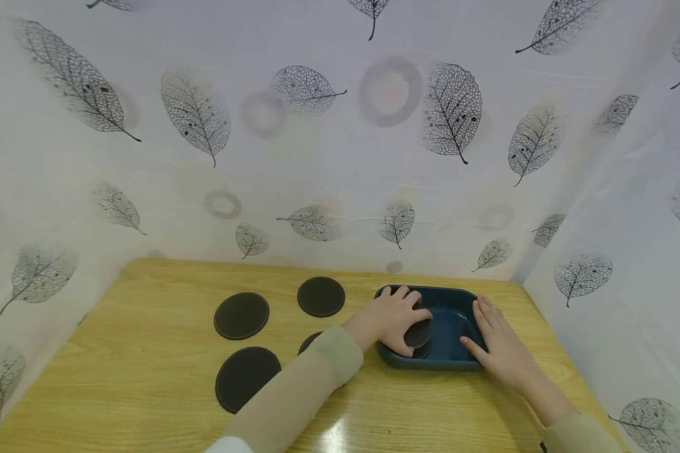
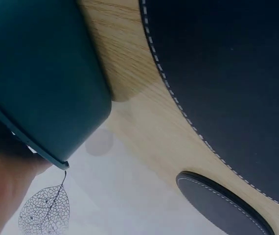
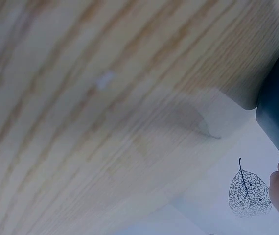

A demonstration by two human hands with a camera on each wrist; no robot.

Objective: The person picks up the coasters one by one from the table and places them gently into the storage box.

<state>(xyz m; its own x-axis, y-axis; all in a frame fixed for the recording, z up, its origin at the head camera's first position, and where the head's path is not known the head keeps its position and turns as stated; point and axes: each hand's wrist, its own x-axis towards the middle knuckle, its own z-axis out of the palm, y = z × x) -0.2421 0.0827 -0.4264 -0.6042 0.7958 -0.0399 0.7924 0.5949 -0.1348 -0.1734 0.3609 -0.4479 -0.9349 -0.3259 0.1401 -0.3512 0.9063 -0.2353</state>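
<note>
A dark blue-green rectangular tray (image 1: pixel 446 363) with raised walls sits at the table's right side. My left hand (image 1: pixel 390 319) reaches over its left wall, and its curled fingers and thumb grip a round black coaster (image 1: pixel 417 333) inside. The hand hides part of that coaster, and something dark shows just beneath it. My right hand (image 1: pixel 500 346) rests on the tray's right rim with fingers fairly straight, the thumb pointing inward. In the left wrist view, the tray's outer wall (image 2: pixel 46 73) stands beside a stitched coaster (image 2: pixel 227 88).
Left of the tray, several black coasters lie on the wooden table (image 1: pixel 147 352): one at the back (image 1: pixel 321 296), one at the left (image 1: pixel 241 315), one nearer (image 1: pixel 246 377), and one (image 1: pixel 310 340) partly behind my left sleeve. A leaf-patterned curtain (image 1: pixel 340 157) surrounds the table.
</note>
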